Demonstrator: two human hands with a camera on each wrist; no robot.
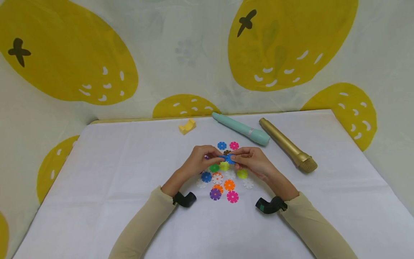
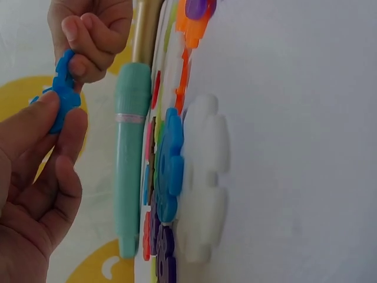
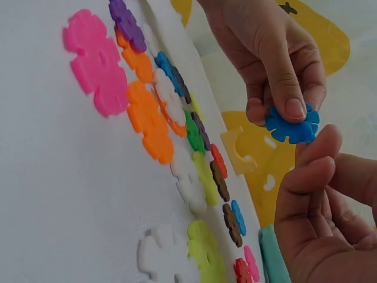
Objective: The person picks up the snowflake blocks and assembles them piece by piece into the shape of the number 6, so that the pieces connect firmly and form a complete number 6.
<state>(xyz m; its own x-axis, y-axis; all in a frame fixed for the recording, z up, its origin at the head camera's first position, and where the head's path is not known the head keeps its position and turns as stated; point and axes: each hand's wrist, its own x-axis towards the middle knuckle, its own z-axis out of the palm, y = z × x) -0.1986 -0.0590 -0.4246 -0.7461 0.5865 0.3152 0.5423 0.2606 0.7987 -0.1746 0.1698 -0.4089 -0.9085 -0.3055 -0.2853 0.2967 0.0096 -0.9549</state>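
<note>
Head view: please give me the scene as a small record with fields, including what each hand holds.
Left hand: pinches a blue notched disc
Right hand: pinches a second blue disc
Joint: discs meet; whether interlocked, unclear
White table: loose notched discs, several colours, near the hands
Farther back: yellow block, mint microphone
Right of mint microphone: gold microphone
</note>
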